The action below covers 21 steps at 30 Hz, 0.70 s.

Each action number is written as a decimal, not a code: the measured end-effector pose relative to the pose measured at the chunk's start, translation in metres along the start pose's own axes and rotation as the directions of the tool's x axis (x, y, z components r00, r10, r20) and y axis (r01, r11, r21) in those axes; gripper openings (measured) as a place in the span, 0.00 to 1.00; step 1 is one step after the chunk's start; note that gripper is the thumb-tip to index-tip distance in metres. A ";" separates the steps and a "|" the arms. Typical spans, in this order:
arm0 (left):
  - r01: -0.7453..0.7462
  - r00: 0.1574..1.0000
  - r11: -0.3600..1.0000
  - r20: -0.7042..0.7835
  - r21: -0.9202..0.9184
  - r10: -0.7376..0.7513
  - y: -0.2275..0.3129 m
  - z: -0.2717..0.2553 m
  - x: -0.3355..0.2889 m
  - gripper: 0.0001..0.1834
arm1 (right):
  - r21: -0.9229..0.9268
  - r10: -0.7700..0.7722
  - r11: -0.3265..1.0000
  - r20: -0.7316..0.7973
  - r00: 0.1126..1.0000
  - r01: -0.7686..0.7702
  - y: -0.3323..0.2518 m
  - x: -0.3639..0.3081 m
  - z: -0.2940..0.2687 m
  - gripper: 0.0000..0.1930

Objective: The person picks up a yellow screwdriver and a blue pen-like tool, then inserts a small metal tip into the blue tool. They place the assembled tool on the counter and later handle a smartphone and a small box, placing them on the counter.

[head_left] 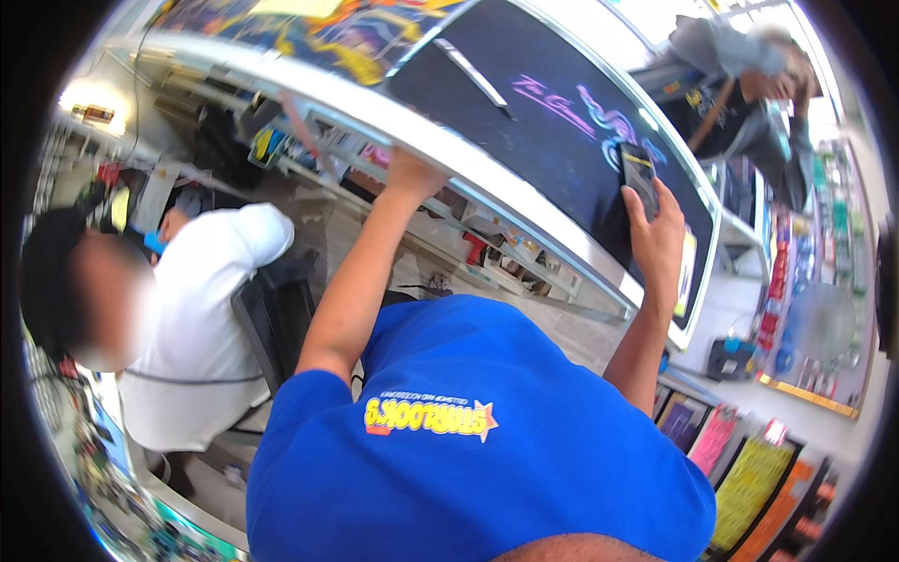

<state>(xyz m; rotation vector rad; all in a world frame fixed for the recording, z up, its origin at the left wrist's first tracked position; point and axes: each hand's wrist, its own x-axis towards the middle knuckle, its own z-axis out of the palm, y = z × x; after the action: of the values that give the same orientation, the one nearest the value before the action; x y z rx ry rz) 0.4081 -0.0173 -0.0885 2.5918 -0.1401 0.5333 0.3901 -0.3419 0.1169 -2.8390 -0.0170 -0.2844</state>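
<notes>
My right hand (pixel 658 229) is over the black mat (pixel 543 140) on the counter, its thumb and fingers around the lower end of a dark smartphone (pixel 639 169). A light-coloured item (pixel 686 258) lies by the mat's right edge, partly behind my right hand. My left hand (pixel 415 175) is at the counter's near white edge (pixel 375 117); its fingers are hidden there. Farther left on the mat lies a slim silver-white stick-like thing (pixel 473 77).
A person in a white shirt (pixel 201 309) sits on my left by a black chair (pixel 273 314). Another person (pixel 749 103) is across the counter at the far right. Shelves with small goods (pixel 506 253) run under the counter. Colourful packages (pixel 763 478) stand at the lower right.
</notes>
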 end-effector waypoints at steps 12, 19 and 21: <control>0.495 0.857 0.345 0.513 -0.797 -0.044 0.100 -0.173 -0.041 0.24 | -0.014 0.135 0.991 0.067 0.989 -0.135 0.057 0.003 0.007 0.56; 0.223 0.948 0.668 0.317 -0.710 0.021 0.213 -0.052 0.061 0.39 | 0.712 0.189 0.608 0.300 0.935 -0.351 0.076 0.018 0.020 0.31; 0.226 0.942 0.675 0.333 -0.702 0.031 0.227 -0.037 0.083 0.39 | 0.868 0.111 0.463 0.145 0.983 -0.180 0.073 0.010 0.028 0.24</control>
<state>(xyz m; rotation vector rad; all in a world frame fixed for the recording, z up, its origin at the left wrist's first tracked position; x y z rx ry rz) 0.4279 -0.1989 0.0744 1.8346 -0.2599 -0.0242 0.4086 -0.4040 0.0724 -1.7648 0.0535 -0.0815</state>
